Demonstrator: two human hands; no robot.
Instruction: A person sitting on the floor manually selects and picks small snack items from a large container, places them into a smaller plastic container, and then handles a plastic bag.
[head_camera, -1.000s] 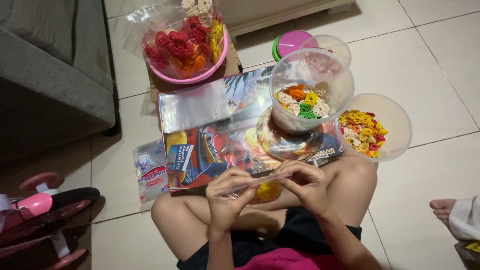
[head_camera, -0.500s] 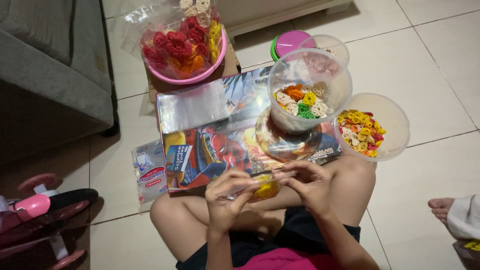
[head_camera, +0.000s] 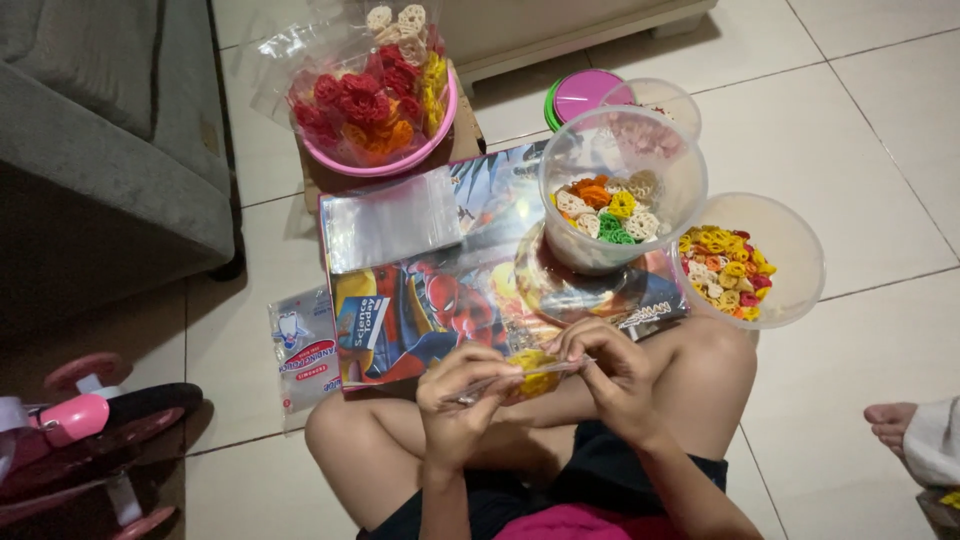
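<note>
Small clear bag (head_camera: 520, 376) of yellow crackers, pinched at its top edge between both hands over the lap.

Left hand (head_camera: 458, 392) gripping the bag's left end, fingers (head_camera: 490, 365) pressed together on the plastic; right hand (head_camera: 605, 368) pinching the right end. Best done, by judgement, with the edge pulled taut and level and pressed evenly along the strip, crackers kept below it. Counted: three clear tubs, two with mixed crackers (head_camera: 612, 208) (head_camera: 728, 270), a third (head_camera: 655, 108) behind; one pink bowl (head_camera: 375, 100) with a bagged heap; one stack of empty bags (head_camera: 390, 215) on one picture board (head_camera: 450, 300).
</note>
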